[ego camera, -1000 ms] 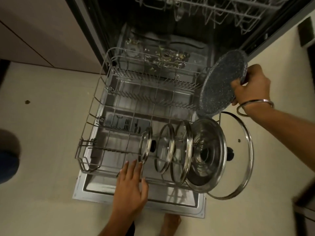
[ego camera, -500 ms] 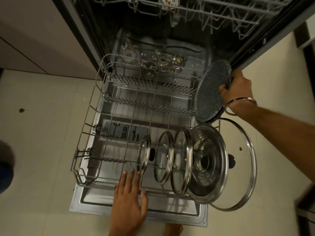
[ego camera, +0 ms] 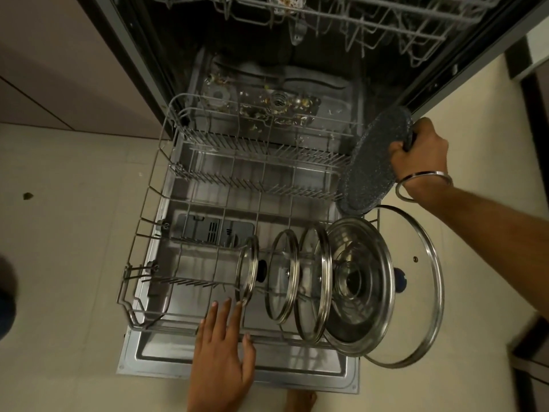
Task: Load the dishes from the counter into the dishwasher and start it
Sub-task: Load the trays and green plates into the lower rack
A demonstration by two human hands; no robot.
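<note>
Speckled pan (ego camera: 371, 162) hangs left of right hand's (ego camera: 421, 153) grip.

Bare arms; metal bangle (ego camera: 424, 185), right wrist.

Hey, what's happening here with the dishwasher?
A person is loading the pulled-out grey wire lower rack. The right hand grips a dark speckled round pan on edge at the rack's right side. The left hand rests flat on the rack's front rail. A row of steel-rimmed glass lids and a shiny steel lid stand upright along the front.
</note>
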